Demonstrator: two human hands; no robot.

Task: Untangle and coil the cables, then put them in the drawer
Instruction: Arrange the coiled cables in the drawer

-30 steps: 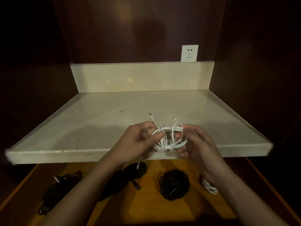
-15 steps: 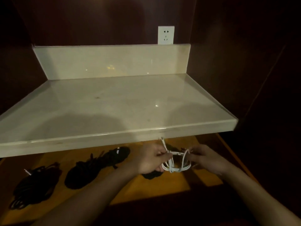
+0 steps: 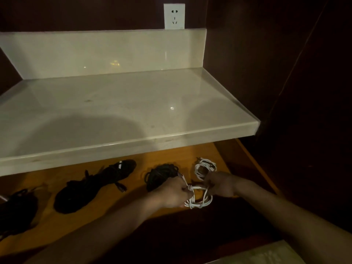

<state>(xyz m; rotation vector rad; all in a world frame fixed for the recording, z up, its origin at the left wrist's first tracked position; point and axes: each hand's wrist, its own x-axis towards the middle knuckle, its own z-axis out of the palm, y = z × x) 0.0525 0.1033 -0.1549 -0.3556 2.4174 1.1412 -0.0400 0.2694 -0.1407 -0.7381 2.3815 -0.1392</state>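
White cable coil held low over the open drawer

The coiled white cable (image 3: 199,197) hangs between both hands just above the wooden floor of the open drawer (image 3: 91,221), near its front right part. The left hand (image 3: 174,194) pinches the coil's left side with its fingers closed around the wrapped strands, one plug end sticking up past the knuckles. The right hand (image 3: 221,184) grips the coil's right side, fingers curled onto the loops.

Inside the drawer, just behind the right hand, lies a second white coil (image 3: 204,167), apart from the one being held. To its left sits a round black coil (image 3: 162,175), partly covered by the left hand. Further left a long black bundle (image 3: 95,185) stretches diagonally, a plug showing at its near end. At the far left edge another black bundle (image 3: 17,212) lies in shadow.

Above the drawer juts a pale stone countertop (image 3: 114,111) with a raised backsplash; a white wall socket (image 3: 174,16) sits on the dark panel above it
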